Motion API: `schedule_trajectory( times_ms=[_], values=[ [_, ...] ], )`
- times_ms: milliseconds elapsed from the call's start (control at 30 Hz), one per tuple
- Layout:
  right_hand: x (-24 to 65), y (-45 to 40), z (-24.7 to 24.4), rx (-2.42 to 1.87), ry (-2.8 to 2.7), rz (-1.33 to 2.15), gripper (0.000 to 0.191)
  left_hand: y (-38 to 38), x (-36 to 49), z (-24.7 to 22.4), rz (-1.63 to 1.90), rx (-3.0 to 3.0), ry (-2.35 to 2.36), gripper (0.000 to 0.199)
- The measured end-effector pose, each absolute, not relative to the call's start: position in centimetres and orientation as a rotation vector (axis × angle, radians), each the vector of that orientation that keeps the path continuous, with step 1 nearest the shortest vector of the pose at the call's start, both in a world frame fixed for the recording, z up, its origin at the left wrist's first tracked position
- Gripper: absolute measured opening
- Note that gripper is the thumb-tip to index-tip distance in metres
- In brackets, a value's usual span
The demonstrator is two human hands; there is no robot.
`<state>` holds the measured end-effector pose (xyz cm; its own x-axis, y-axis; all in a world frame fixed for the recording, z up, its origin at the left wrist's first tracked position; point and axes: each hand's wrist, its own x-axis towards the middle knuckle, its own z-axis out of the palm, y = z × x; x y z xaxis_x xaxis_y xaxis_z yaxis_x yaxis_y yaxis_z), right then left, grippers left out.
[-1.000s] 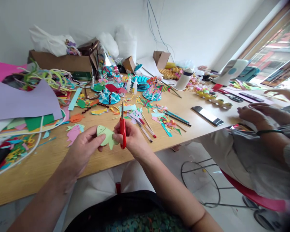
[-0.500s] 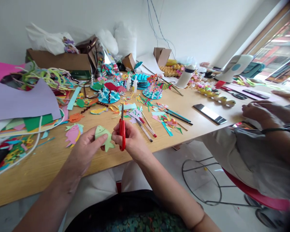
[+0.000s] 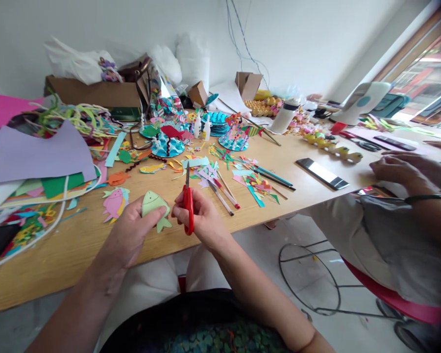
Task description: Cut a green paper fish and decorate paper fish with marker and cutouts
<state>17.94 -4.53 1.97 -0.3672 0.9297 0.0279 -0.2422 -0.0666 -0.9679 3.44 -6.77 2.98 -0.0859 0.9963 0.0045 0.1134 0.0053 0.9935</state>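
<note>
Between the thumb and fingers of my left hand point(image 3: 134, 228) is a pale green paper fish point(image 3: 154, 203), its drawn eye and mouth line at the top and its forked tail hanging down. My right hand point(image 3: 202, 215) grips red-handled scissors point(image 3: 188, 208) whose blades point up and away, apart from the fish. The blades look closed. Left of my left hand, a pink paper fish point(image 3: 113, 202) lies on the table over blue and yellow paper. An orange paper cutout point(image 3: 118, 178) and a yellow paper fish point(image 3: 152, 168) lie behind it.
Paper scraps and pens point(image 3: 224, 198) lie beyond my right hand. A phone point(image 3: 322, 174) rests near the table's right front edge. Blue decorated crafts point(image 3: 167, 146) and glue bottles point(image 3: 206, 130) stand farther back. Another person's hands point(image 3: 397, 169) are at the right.
My right hand has drawn slightly away from the green paper fish, widening the gap. The fish sits a little more upright in my left hand. The view has shifted slightly.
</note>
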Motion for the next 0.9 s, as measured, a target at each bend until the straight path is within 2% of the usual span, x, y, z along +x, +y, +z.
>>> schedule_trajectory(
  times_ms=[67,300,633,900],
  values=[
    [18.6,-4.9,1.8,-0.884,-1.391,1.621,0.028,-6.9,3.3,3.4,1.227,1.218,1.354,0.018],
    [20.4,-5.9,0.5,-0.974,-1.722,1.595,0.031,-6.8,2.8,4.2,1.186,1.213,1.299,0.015],
    [20.4,-6.3,0.9,-0.967,-1.639,1.749,0.035,-6.8,2.9,4.2,1.120,1.140,1.232,0.018],
    [20.6,-6.4,0.7,-0.941,-1.564,1.809,0.034,-6.5,2.8,3.9,1.096,1.142,1.202,0.013]
  ],
)
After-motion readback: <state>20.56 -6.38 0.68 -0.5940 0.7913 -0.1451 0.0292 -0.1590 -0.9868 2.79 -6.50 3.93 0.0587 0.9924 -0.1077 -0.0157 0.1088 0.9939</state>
